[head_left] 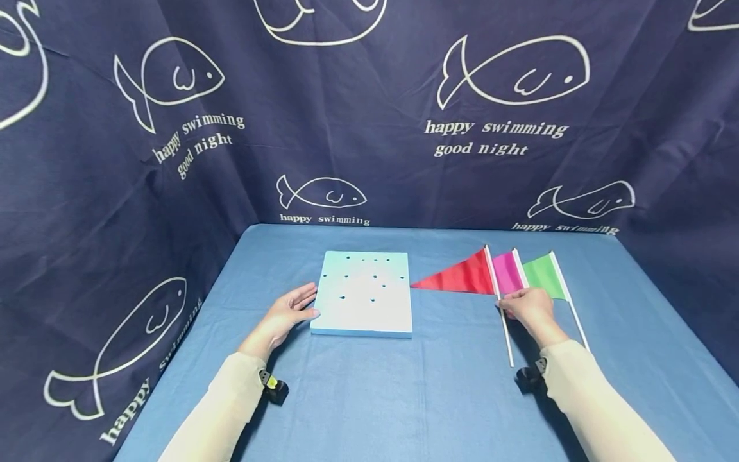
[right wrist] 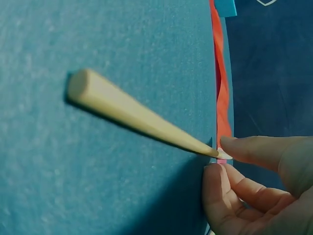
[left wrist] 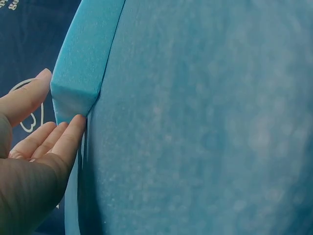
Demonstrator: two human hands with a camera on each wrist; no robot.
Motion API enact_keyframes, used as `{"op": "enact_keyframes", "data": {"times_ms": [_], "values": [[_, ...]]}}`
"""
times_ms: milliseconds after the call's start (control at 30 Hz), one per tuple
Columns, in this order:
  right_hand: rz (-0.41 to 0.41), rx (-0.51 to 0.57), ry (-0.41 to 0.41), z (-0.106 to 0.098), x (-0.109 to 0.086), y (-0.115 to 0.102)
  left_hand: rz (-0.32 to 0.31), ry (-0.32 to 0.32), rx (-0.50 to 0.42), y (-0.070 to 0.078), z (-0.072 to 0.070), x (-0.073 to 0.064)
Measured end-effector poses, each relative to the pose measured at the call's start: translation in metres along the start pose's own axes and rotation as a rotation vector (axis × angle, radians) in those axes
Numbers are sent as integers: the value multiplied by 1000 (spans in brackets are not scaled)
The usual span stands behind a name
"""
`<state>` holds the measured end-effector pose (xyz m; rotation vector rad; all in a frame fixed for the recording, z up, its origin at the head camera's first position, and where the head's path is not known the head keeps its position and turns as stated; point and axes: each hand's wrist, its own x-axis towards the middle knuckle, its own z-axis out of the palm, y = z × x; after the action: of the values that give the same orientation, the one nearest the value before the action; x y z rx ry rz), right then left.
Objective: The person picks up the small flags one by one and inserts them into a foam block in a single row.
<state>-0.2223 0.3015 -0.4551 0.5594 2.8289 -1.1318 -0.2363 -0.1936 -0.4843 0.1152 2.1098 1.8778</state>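
Pinching the stick (head_left: 505,333) of the red flag (head_left: 464,273), your right hand (head_left: 530,309) is right of centre, head view. Flag's point: toward the board's right edge. Your left hand (head_left: 285,314), fingers extended, touches the left edge of the pale-blue holed board (head_left: 364,314), mid-frame on the counter (head_left: 456,398). Magenta flag (head_left: 507,273), green flag (head_left: 545,276): right of red.

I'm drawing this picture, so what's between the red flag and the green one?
The pink flag, partly hidden by the right hand; the head view shows it.
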Motion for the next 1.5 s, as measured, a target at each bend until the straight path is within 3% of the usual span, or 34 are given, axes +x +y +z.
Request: {"op": "enact_keyframes", "data": {"times_ms": [467,700,1067,1500], "values": [[29,-46,-15,6,4,-3,-28,32,21,0,4,-4],[81,-62,-40,6,9,-8,-27,30,1,-2,3,-4],[206,161,-71,8,16,-12,-34,36,-5,0,2,-5],[190,103,-78,3,13,-11,-48,30,-15,0,5,-2]]}}
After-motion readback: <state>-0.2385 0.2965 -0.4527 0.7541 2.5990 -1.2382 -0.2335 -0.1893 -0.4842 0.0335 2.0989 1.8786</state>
